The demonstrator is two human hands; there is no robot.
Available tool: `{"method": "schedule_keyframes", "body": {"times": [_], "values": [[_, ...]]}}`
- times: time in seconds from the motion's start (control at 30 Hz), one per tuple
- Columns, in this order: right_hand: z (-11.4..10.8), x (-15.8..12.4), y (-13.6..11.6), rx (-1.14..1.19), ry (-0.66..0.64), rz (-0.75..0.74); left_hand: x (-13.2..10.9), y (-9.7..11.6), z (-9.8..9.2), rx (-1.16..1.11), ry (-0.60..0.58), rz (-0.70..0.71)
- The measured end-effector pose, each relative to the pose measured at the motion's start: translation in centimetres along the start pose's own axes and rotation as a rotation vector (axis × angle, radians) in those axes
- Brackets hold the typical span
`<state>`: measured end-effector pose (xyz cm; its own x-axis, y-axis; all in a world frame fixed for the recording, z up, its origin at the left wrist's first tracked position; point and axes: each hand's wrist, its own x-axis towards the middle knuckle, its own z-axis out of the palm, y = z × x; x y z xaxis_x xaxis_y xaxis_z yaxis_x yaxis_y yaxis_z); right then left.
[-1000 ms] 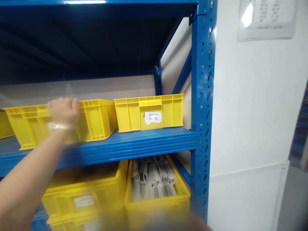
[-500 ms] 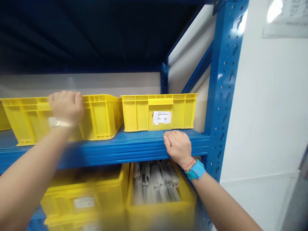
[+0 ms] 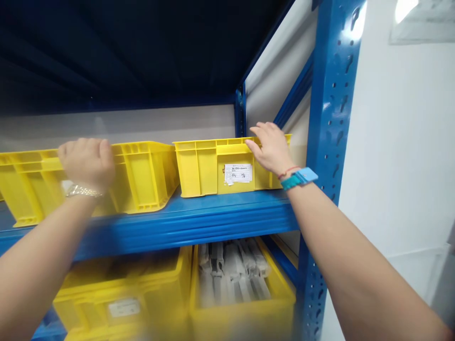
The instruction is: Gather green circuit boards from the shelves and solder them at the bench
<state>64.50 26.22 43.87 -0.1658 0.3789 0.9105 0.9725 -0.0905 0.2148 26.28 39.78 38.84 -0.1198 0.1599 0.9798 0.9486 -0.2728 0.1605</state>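
Observation:
On the blue shelf [image 3: 199,208] two yellow plastic bins stand side by side. My left hand [image 3: 87,161] has its fingers bent over the front rim of the left yellow bin [image 3: 142,175]. A metal band circles that wrist. The right yellow bin [image 3: 197,170] carries a white handwritten label [image 3: 238,174]. My right hand [image 3: 272,146] is at this bin's front rim, thumb apart from the fingers and partly in front of the rim; whether it touches the rim I cannot tell. A blue strap is on the right wrist. The insides of both bins are hidden.
Below, a yellow bin [image 3: 245,315] holds several white-wrapped packets [image 3: 231,270], beside more labelled yellow bins [image 3: 159,289]. A perforated blue upright [image 3: 330,118] and a diagonal brace [image 3: 295,92] bound the right side. A dark shelf [image 3: 142,52] hangs overhead.
My right hand has risen from the blue shelf edge to the right bin's rim, its fingers now spread. My left hand stays on the left bin's rim. The view has shifted slightly.

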Motion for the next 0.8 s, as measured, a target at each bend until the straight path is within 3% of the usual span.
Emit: {"method": "schedule_keyframes", "body": {"times": [0.1,0.23,0.33,0.5,0.67,0.8], "values": [[0.6,2.2,-0.3,-0.037,-0.161,0.087,0.0,-0.3,0.2,0.048,-0.015,0.018],[-1.0,1.7,-2.9,-0.077,0.034,0.161,0.0,-0.7,0.5,0.096,-0.025,0.047],[-4.1,0.4,-4.8,-0.11,0.179,0.126,0.0,-0.8,0.4,0.126,-0.042,0.073],[-11.2,-1.7,-7.1,-0.129,0.312,0.042,0.2,-0.3,-0.8,0.229,-0.108,0.099],[-17.6,-6.1,-9.5,-0.11,0.413,-0.04,0.5,0.2,-2.5,0.169,-0.28,0.109],[-19.4,-12.4,-9.8,-0.077,0.562,-0.001,0.4,0.5,-2.8,0.102,-0.203,0.089]]}}
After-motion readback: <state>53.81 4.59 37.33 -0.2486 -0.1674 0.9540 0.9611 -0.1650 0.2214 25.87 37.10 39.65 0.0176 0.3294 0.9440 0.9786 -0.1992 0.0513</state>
